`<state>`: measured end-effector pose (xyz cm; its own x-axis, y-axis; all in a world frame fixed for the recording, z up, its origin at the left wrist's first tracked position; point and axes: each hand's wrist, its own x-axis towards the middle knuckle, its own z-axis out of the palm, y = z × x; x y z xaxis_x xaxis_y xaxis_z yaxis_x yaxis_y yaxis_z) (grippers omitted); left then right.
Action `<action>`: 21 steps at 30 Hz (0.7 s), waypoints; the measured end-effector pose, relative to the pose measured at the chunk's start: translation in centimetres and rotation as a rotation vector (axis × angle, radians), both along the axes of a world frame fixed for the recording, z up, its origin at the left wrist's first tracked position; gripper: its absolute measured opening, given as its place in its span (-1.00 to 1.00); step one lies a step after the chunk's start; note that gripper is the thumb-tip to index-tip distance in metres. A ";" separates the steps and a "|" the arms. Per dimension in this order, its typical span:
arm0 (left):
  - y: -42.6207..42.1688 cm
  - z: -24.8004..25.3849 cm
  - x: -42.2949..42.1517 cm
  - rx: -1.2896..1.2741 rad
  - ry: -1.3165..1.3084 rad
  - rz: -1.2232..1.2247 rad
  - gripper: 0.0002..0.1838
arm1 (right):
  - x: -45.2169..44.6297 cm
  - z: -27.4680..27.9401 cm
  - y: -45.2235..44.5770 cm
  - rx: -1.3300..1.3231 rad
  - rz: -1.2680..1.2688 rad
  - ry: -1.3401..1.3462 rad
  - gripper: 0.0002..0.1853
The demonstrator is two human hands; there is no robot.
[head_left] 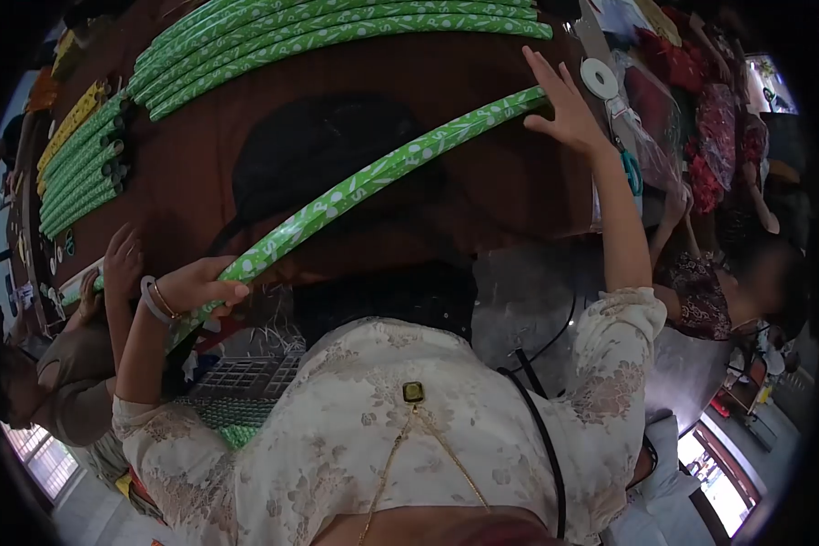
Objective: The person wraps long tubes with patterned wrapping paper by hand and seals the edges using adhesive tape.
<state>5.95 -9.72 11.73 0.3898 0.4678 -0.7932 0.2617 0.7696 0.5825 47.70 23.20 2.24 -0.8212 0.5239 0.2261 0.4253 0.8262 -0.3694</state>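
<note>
A long roll of green wrapping paper with white print (355,187) slants across in front of me, its right end higher in the view. My left hand (200,291) is closed round its lower left part. At the far right end my right hand (566,107) has its fingers spread, with the palm side against or very near the tip of the roll; I cannot tell whether it touches. A white roll of tape (599,78) lies just beyond my right hand. Teal-handled scissors (631,173) are beside my right forearm.
Several green rolls (337,41) lie along the far side of the brown table (191,182). A stack of green rolls (82,173) and yellow rolls (68,123) is at the left. Other people work at the left (73,382) and right (701,282). A black bag (318,155) lies mid-table.
</note>
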 end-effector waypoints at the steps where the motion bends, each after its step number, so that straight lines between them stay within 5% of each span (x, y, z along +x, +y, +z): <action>1: 0.1 -0.1 -0.4 0.007 -0.014 -0.015 -0.69 | 0.0 -0.3 0.1 0.002 -0.004 0.002 -0.06; 11: 1.1 0.1 -3.5 -0.081 -0.056 -0.012 -0.70 | -0.1 -2.5 -0.9 0.399 0.077 -0.152 -0.23; 20: 4.5 3.0 -5.3 -0.005 0.215 -0.178 -0.71 | 0.1 -3.5 -2.9 0.530 0.274 0.095 -0.24; 21: 5.2 3.7 -4.9 -0.024 0.228 -0.166 -0.72 | -0.9 -2.8 -3.6 0.394 0.205 0.208 -0.21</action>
<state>1.08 -4.54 15.41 0.2693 0.3927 -0.8794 0.5073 0.7183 0.4761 46.84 19.61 -0.60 -0.8150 0.1977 0.5447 0.1895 0.9792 -0.0719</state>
